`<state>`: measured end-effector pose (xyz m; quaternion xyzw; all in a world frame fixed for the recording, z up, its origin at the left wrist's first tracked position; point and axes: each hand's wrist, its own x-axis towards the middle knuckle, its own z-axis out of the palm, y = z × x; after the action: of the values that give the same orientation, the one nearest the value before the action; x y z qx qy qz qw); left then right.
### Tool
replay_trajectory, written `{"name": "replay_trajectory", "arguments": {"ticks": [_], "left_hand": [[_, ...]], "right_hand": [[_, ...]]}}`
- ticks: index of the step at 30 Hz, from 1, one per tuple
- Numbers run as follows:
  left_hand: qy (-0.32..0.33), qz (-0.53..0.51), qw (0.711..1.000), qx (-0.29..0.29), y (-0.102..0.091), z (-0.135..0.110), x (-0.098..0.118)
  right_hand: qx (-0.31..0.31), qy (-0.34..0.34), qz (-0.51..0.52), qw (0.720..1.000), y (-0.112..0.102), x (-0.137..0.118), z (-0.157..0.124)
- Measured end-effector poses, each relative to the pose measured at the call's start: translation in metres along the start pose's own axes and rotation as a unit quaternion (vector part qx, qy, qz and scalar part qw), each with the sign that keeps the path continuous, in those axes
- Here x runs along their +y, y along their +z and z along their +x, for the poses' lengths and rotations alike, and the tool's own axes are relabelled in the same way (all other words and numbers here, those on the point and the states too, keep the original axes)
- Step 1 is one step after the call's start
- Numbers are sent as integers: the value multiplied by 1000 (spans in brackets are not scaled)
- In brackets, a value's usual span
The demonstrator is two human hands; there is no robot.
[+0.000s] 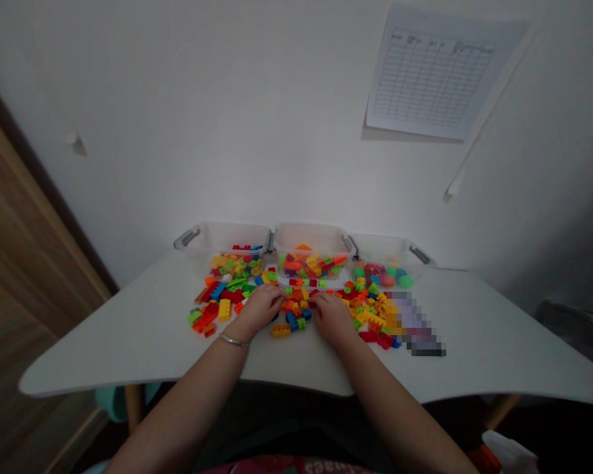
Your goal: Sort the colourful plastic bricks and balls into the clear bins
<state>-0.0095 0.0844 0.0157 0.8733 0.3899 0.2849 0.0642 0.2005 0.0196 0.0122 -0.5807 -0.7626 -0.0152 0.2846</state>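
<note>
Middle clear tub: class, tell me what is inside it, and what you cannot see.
The middle tub holds a heap of bricks in orange, yellow, green, red and purple. The tub's floor and any bricks lower down are covered.

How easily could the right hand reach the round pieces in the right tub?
Probably easily: the right hand is near the tub of round pieces, with only low loose bricks and the tub's clear wall between.

Wall chart (429, 76) unreadable, shirt lettering (286, 467) unreadable
</note>
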Motion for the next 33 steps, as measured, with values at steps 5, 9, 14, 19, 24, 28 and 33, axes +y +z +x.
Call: {"name": "replay_trajectory", "arguments": {"ticks": [5,9,14,19,24,28,33], "left_hand": [[1,0,1000,4,2,1,-1],[4,-2,1000,3,2,1,-2],[5,-2,1000,4,3,1,-3],[3,-1,1000,6,3,1,-3],[4,-2,1000,4,2,1,-1],[4,-3,1000,0,0,1,0],[3,-5,1000,-4,-2,0,-1]], "right_hand": [[-5,6,-38,999,-3,-4,1],[-6,34,-65,997,-6,-4,0],[-26,47,-81,995,-7,-5,0],[-27,54,-80,995,-7,-6,0],[-27,62,-44,997,-7,-6,0],[56,74,42,995,-12,0,6],[197,16,113,974,-39,16,32]]}}
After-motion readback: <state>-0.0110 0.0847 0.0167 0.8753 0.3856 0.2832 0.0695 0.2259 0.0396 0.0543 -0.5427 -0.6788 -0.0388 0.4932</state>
